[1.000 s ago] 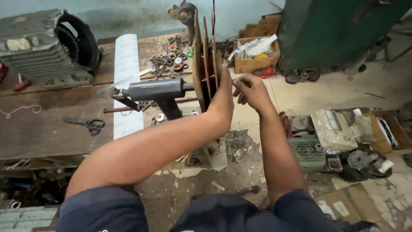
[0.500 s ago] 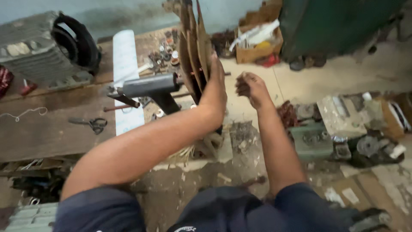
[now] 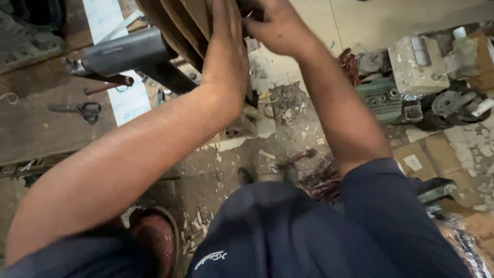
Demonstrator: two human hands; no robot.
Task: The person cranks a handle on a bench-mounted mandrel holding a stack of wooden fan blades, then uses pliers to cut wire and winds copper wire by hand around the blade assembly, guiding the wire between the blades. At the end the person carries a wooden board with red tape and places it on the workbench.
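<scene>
Left hand laid flat, fingers extended and together, palm against the outer face of the brown slatted discs at top centre. Right hand just beside it, fingers curled at the discs' edge; what they grip cannot be told. The discs stand upright on a grey metal cylinder mounted at the edge of the wooden bench. On the bench: scissors and a white paper strip. Floor to the right: green motor housing, scattered motor parts, flattened cardboard
</scene>
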